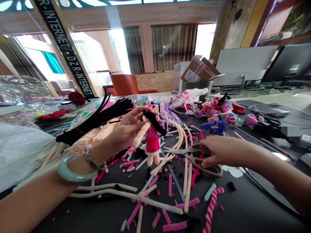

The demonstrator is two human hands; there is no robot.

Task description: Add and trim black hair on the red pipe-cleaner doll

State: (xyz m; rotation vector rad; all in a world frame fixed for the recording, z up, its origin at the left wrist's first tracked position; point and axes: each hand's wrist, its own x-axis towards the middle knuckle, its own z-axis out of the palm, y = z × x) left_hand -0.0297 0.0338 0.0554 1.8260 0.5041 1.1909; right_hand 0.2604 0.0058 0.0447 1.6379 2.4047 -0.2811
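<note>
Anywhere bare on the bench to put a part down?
Front left: black tabletop below the long pale stems, nearly bare, a few specks. Front right: the dark stretch right of the pink-and-white twist, below the right forearm. Crowded: around the doll and scissors, strewn with offcuts.

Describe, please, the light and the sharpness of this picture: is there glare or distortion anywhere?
In the head view, the windows are burnt out to white; in the head view, the DZR-INTERNET banner slants, perhaps from wide-lens stretching; in the head view, the doll and scissors look fairly clear, while a blocky, pixelated patch hides detail at right.
</note>
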